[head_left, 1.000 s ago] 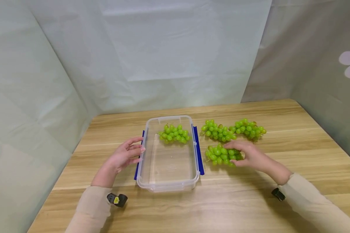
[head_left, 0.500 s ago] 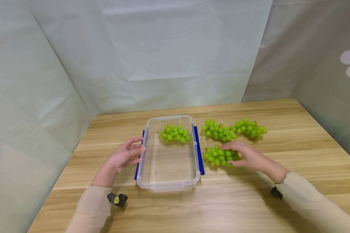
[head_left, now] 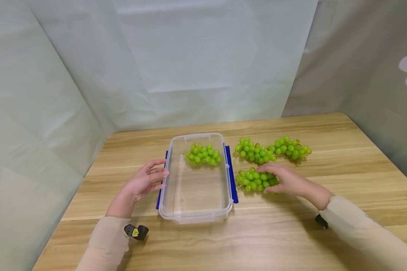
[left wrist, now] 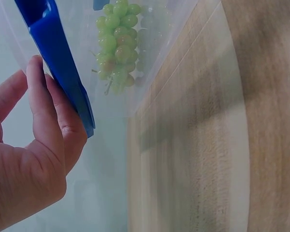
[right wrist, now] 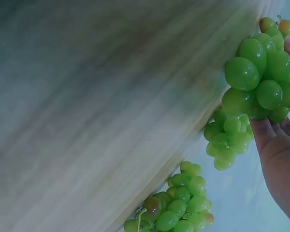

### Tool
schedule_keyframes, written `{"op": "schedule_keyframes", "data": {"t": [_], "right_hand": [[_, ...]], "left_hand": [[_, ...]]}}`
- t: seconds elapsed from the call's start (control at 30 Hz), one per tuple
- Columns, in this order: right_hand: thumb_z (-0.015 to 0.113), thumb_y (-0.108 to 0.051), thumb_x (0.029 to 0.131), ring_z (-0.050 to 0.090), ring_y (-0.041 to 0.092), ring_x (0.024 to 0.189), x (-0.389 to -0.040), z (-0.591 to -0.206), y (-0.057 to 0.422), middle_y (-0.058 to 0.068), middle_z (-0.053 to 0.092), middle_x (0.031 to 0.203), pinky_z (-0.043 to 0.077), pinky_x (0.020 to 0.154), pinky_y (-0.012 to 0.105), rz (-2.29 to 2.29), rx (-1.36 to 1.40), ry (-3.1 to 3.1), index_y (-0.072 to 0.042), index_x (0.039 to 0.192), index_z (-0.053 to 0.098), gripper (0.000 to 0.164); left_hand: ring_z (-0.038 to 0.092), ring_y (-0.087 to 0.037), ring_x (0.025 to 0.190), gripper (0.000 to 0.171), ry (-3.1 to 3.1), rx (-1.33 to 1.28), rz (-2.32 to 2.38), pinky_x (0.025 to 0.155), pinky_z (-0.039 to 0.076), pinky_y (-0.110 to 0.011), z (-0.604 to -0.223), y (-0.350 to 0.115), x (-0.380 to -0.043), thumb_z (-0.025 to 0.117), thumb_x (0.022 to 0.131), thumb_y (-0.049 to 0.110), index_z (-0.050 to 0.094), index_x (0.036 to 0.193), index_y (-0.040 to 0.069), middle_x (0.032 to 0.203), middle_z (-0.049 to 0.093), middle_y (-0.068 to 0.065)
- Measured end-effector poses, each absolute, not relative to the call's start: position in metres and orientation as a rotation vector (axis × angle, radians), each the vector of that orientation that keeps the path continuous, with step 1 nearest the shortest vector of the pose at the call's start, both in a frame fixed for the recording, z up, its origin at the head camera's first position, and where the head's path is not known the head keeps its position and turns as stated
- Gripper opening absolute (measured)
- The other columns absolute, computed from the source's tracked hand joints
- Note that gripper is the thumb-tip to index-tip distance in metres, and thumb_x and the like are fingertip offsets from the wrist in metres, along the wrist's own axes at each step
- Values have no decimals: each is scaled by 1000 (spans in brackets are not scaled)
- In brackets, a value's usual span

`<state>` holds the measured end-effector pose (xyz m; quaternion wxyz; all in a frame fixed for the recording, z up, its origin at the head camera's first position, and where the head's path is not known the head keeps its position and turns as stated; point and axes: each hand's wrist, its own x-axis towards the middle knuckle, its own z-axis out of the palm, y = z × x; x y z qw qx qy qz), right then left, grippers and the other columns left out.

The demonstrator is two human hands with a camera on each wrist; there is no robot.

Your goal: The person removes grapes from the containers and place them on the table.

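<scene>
My right hand (head_left: 286, 181) grips a bunch of green grapes (head_left: 254, 179), thumb on the near side and fingers over the far side. The bunch is just right of a clear plastic container (head_left: 196, 216) without a lid on top. In the right wrist view the held grapes (right wrist: 266, 72) sit between thumb and fingers. My left hand (head_left: 146, 178) is at the container's left side, fingers loosely extended at its rim. The left wrist view has these fingers (left wrist: 44, 118) against the blue side clip (left wrist: 63, 60). Another grape bunch (head_left: 203, 155) lies inside the container, toward the back.
Two more green bunches, a nearer one (head_left: 254, 151) and a farther one (head_left: 291, 148), lie behind my right hand on the wooden table (head_left: 264, 241). A blue clip (head_left: 231, 175) flares out along the container's right side. Pale cloth (head_left: 196, 67) hangs behind the table.
My right hand has shifted slightly left with the grapes, toward the container's right clip. The left hand and container stay in place.
</scene>
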<state>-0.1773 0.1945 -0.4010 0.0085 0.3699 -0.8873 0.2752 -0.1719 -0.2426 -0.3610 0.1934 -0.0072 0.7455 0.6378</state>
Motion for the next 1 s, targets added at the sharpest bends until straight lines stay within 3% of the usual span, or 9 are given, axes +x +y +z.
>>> {"op": "schedule_keyframes", "data": {"t": [0.5,0.77,1.0], "right_hand": [[82,-13,71,55,36,113,-175,-397,194,17,58,125,48,94,50,890,1184,-2792,1,125,55,62],[82,-12,68,53,38,117,-175,-395,195,20,55,131,47,96,51,917,1170,-2788,1,129,53,69],[84,-13,66,53,40,117,-178,-388,197,22,56,129,46,95,55,883,1177,-2730,0,126,57,67]], "left_hand": [[59,-15,99,67,2081,-42,1795,78,56,-24,-359,-244,-170,61,93,14,23,147,6,128,45,-17],[60,-16,101,72,2048,20,1826,78,56,-25,-361,-246,-170,70,87,22,29,144,7,131,45,-20],[59,-19,105,69,2063,-25,1805,80,56,-25,-361,-243,-172,64,91,17,25,146,6,138,39,-26]]}}
